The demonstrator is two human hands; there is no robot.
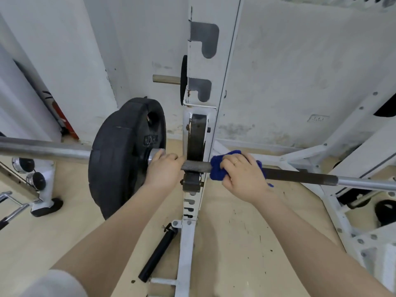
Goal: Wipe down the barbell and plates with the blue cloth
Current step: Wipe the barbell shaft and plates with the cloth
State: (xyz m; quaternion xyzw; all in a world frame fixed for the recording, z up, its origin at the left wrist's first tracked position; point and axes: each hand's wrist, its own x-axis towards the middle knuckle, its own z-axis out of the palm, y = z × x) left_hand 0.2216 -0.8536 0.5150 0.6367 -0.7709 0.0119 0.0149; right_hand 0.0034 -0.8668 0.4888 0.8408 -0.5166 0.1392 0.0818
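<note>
left hand (162,168) grips barbell (300,176) | right hand (242,174) clamps blue cloth (217,168) on it | cloth mostly hidden

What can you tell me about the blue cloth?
The blue cloth is deep blue, looks soft and nubbly, and is bunched up. It wraps around the dark part of the barbell, just right of the white rack post. The right hand squeezes it from above, hiding most of it.
</note>
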